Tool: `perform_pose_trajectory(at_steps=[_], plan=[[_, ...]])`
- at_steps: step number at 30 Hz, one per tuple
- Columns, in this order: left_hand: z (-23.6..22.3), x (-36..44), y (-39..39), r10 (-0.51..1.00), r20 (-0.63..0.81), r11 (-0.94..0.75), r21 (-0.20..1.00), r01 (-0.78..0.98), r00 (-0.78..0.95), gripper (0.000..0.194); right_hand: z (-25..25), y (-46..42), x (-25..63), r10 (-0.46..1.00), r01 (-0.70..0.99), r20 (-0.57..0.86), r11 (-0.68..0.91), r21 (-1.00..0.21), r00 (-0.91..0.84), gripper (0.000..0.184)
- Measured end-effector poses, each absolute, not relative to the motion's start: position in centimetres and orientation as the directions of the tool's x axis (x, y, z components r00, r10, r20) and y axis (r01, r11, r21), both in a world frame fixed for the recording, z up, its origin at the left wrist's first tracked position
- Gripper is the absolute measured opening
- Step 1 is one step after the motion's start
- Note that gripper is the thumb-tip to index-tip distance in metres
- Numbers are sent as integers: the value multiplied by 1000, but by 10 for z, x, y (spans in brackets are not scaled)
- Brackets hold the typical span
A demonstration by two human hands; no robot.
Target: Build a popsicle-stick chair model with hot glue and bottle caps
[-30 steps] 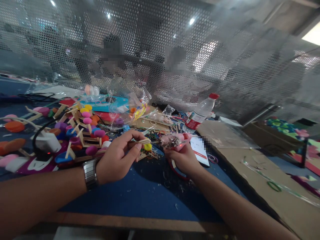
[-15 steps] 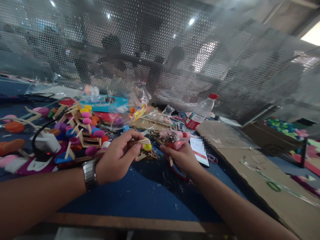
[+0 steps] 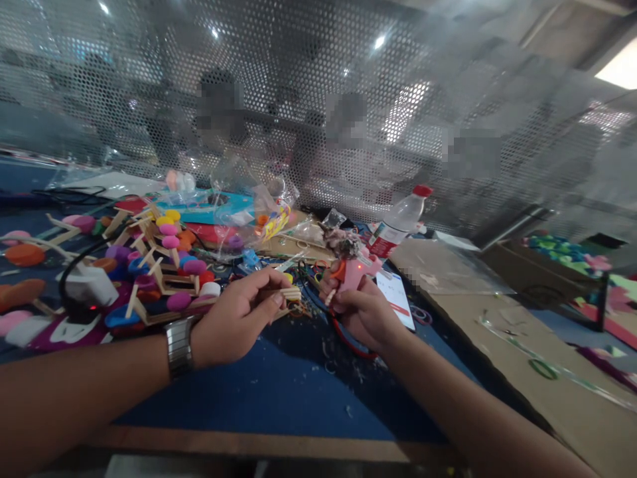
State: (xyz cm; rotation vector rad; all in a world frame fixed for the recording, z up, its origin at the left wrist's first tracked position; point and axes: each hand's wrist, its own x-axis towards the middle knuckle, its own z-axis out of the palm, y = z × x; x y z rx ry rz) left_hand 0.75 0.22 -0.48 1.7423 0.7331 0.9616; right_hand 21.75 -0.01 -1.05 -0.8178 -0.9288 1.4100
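Observation:
My left hand (image 3: 233,320), with a metal watch (image 3: 179,348) on its wrist, pinches a small bundle of wooden craft sticks (image 3: 291,293) between thumb and fingers. To the right, my right hand (image 3: 371,315) is wrapped round a pink glue gun (image 3: 356,268). The gun has an orange trigger and a small red light, and its nozzle end is covered in grey, messy residue pointing up and left. A short pale stick (image 3: 329,297) shows by the right fingers; I cannot tell its kind. The sticks and the gun are apart.
Wooden stick pieces with colourful round caps (image 3: 169,279) crowd the left, beside a purple power strip (image 3: 74,330) with a white plug. A bottle (image 3: 393,229) and a phone (image 3: 397,302) are beyond my right hand. Cardboard (image 3: 490,345) lies at right; a perforated screen (image 3: 298,99) stands behind.
My right hand has turned the glue gun, so its nozzle now points more upward. My left hand keeps its pinch on the craft sticks with only a slight shift.

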Motion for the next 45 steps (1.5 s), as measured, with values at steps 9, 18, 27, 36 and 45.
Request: perform_pose_trajectory(at_steps=[9,18,27,36,45], plan=[[-3,8,3,786,249,-388,911,138,565,14,-9,-5,219,989,-370,52,-2,-929,-136,31],[-2,5,2,758,237,-417,893,171,608,15,-17,-5,221,976,-401,33,-57,-914,-215,38],[-3,6,3,746,226,-410,897,164,626,16,-17,-7,221,970,-415,28,-78,-906,-242,41],[-6,6,1,747,164,-302,947,109,645,15,-18,-7,221,973,-415,15,-85,-906,-230,41],[-3,8,0,746,147,-275,956,99,649,15,-17,-8,221,979,-391,8,-74,-917,-204,42]])
